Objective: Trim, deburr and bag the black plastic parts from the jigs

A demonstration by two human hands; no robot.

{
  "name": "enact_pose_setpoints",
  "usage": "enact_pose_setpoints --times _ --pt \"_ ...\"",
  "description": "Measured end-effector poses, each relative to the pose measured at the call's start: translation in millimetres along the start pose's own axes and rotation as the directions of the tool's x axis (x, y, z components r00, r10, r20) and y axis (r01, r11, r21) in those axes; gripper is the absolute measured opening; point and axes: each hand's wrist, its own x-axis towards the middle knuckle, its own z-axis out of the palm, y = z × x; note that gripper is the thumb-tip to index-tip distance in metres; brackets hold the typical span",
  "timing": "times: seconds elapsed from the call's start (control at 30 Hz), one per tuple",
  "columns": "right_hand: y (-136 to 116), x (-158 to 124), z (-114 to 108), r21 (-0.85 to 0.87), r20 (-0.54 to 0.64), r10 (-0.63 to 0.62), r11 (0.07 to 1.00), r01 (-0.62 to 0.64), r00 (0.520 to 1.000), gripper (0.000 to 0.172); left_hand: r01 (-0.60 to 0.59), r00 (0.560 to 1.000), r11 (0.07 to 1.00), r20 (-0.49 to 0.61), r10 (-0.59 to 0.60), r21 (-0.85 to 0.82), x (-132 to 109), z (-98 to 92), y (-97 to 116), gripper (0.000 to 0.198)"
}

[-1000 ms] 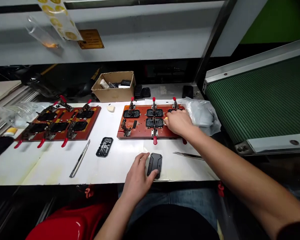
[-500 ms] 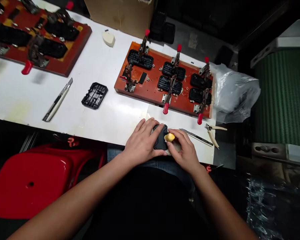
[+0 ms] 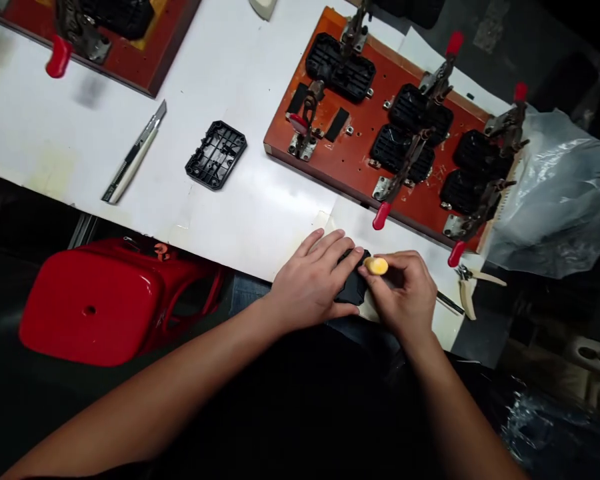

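Observation:
Near the table's front edge lies a black plastic cover [image 3: 353, 288] with its smooth face up. My left hand [image 3: 313, 283] steadies it, index finger along the top and thumb at the lower edge, hiding its left part. A short yellow stick-like tool [image 3: 377, 266] is pinched between the thumb and fingers of my right hand [image 3: 409, 293]. It stands at the right edge of the cover; its lower end is hidden. A second black plastic cover [image 3: 217, 155] lies to the left with its ribbed inside up.
A red-brown fixture board [image 3: 325, 163] with toggle clamps holds several black parts behind my hands. Another such board [image 3: 145, 77] is at upper left. A utility knife [image 3: 134, 157], cutting pliers [image 3: 469, 293], a plastic bag [image 3: 555, 200] and a red stool [image 3: 90, 307] are around.
The view has moved closer and turned, so things on the table appear larger and shifted. Both hands stay at the black cover, the right still pinching the yellow tool at its right edge.

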Motion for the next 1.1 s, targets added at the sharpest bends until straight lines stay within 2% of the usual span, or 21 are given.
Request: enact_pose_setpoints --times 0.13,0.23,0.3,0.4,0.47,0.6,0.73,0.87,1.0,1.1 --pt "-4.6 0.6 1.0 0.032 0.072 0.028 0.999 -0.03 0.997 0.023 -0.002 1.0 1.0 0.016 0.002 0.01 0.4 -1.0 -1.9 0.085" --pt "-4.6 5.3 1.9 -0.029 -0.013 0.018 0.999 -0.018 1.0 0.025 -0.007 1.0 1.0 0.017 0.007 0.018 0.8 0.7 -3.6 0.09" --pt "-5.2 6.3 3.0 -0.037 -0.059 0.063 0.997 -0.065 0.996 0.024 -0.005 1.0 1.0 0.019 0.004 0.019 1.1 1.7 -3.9 0.092" --pt "-6.9 4.6 4.0 0.011 0.001 0.1 0.995 -0.1 0.995 0.024 -0.005 1.0 1.0 0.022 0.004 0.009 1.2 1.8 -3.3 0.089" --pt "-6.9 4.4 4.0 0.003 0.014 0.079 0.997 -0.079 0.997 0.024 -0.006 1.0 1.0 0.017 0.006 0.008 0.9 1.3 -3.0 0.089" --pt "-7.6 6.9 3.8 -0.041 -0.051 0.053 0.998 -0.055 0.997 0.022 -0.004 1.0 1.0 0.01 0.004 0.016 0.4 1.1 -3.0 0.09" --pt "-9.6 10.1 2.9 -0.027 0.049 0.004 1.0 -0.002 0.999 0.021 -0.01 1.0 1.0 0.01 0.009 0.014 0.2 1.5 -3.0 0.088" --pt "-7.9 12.5 -0.9 -0.036 0.02 -0.023 0.999 0.024 1.0 0.021 -0.007 1.0 1.0 0.006 0.007 0.014 0.3 1.2 -3.6 0.09" --pt "-4.7 12.3 -4.8 0.039 0.16 -0.069 0.997 0.063 0.985 0.018 -0.02 1.0 1.0 0.016 0.02 0.005 0.0 1.0 -4.4 0.088" --pt "-0.8 9.7 -8.4 0.022 0.124 -0.097 0.995 0.095 0.988 0.017 -0.005 1.0 1.0 0.015 0.005 0.016 0.0 0.8 -4.5 0.091"
